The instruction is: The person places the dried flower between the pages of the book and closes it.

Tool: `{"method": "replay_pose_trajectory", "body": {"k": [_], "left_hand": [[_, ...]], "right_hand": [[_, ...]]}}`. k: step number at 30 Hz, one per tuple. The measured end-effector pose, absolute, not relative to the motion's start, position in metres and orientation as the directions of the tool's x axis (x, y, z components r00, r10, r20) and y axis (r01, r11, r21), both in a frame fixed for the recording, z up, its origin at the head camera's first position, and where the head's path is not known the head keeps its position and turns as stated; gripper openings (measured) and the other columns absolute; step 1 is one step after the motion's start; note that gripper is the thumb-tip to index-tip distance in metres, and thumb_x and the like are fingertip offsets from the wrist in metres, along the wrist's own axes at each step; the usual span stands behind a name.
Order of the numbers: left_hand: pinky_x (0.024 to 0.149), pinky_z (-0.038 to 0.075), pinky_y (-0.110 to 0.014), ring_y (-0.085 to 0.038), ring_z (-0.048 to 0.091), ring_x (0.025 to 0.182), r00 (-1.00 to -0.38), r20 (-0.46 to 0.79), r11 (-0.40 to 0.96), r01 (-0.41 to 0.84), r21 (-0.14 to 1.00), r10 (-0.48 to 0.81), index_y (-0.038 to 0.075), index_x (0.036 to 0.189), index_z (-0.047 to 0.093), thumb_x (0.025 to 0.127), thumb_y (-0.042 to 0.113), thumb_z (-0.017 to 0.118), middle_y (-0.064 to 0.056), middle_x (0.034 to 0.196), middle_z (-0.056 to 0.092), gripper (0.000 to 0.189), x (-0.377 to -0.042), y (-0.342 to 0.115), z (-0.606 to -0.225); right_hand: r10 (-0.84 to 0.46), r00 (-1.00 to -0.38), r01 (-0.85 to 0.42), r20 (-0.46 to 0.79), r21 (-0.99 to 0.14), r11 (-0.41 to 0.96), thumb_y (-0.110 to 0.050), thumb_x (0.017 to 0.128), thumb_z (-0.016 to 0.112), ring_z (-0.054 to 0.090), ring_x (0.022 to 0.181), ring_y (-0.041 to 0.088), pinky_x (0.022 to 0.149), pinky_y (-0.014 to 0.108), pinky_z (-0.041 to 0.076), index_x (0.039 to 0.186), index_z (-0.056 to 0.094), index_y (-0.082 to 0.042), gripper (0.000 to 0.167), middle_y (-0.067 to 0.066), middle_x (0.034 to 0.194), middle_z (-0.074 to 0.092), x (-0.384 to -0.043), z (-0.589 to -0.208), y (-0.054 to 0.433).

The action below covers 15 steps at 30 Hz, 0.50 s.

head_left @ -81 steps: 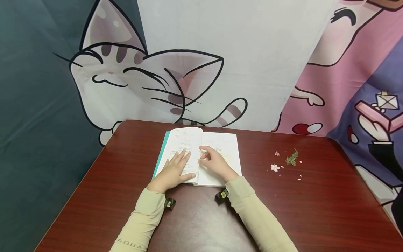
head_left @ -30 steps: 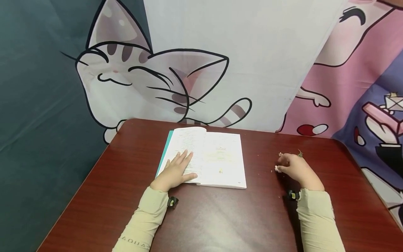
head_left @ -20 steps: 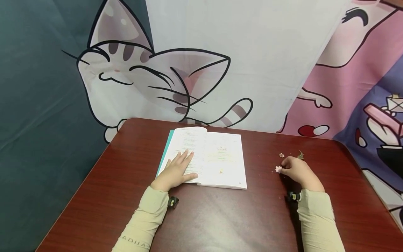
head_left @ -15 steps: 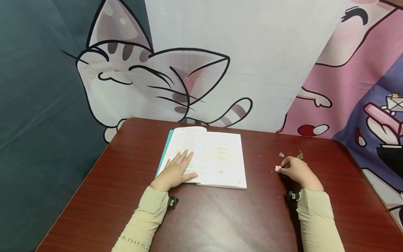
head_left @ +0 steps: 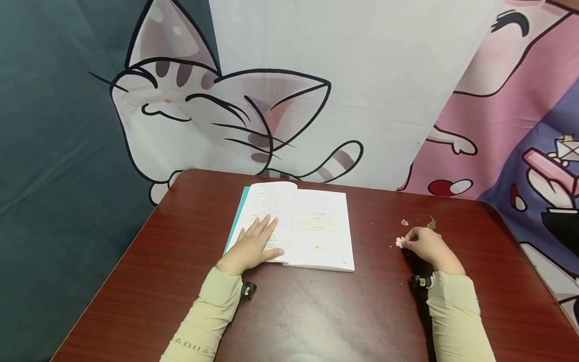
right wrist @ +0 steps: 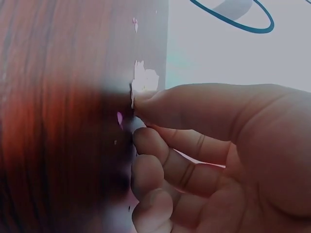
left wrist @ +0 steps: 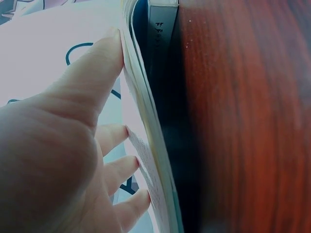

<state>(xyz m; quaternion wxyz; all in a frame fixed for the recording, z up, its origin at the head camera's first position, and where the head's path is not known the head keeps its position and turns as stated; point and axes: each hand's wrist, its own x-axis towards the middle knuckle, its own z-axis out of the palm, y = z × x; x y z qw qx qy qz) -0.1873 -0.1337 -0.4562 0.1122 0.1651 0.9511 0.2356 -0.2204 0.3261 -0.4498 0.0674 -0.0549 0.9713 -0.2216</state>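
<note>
My left hand (head_left: 249, 249) lies with fingers spread on the left page of an open book (head_left: 318, 254); in the left wrist view, the thumb and fingertips rest on the curved pages (left wrist: 146, 111). To the right of the book, my right hand (head_left: 429, 246) pinches a pale pink flower (head_left: 400, 242) low at the tabletop. Seen from the right wrist, the thumb tip covers part of the flower (right wrist: 146, 80) and the other fingers are curled under it. A smaller flower (head_left: 404, 222) and a green leaf sprig (head_left: 431, 223) lie just beyond this hand.
Loose petals (right wrist: 120, 118) and tiny specks are scattered on the dark red wooden table (head_left: 280, 311) around the right hand. The table's far edge meets a cloth backdrop (head_left: 384, 100) printed with cartoon cats.
My right hand has left the book's right page, moved right to the flowers and closed thumb and finger on the larger flower. My left hand has stayed on the left page.
</note>
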Motion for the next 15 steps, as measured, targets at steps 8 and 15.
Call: {"method": "replay_pose_trajectory", "body": {"k": [8,15], "left_hand": [[0.116,0.011,-0.071,-0.041,0.01,0.154,-0.92,-0.138,0.837,0.263,0.48,0.368,0.011,0.162,0.025,0.098,0.047,0.064,-0.015,0.168,0.017,0.083,-0.189,-0.133,-0.458],[0.115,0.012,-0.072,-0.042,0.01,0.154,-0.92,-0.133,0.833,0.263,0.487,0.369,0.01,0.162,0.025,0.098,0.046,0.065,-0.016,0.168,0.018,0.083,-0.189,-0.134,-0.458]], "right_hand": [[-0.15,-0.985,-0.087,-0.084,-0.507,0.857,-0.012,0.091,0.069,0.053,0.074,0.023,0.067,0.038,0.042,0.084,0.065,-0.003,0.012,0.009,0.08,0.064,-0.22,-0.447,0.32],[-0.141,-0.989,-0.078,-0.054,-0.619,0.781,-0.008,0.092,0.068,0.055,0.069,0.019,0.062,0.033,0.045,0.09,0.063,0.0,0.01,0.007,0.077,0.064,-0.22,-0.448,0.302]]}}
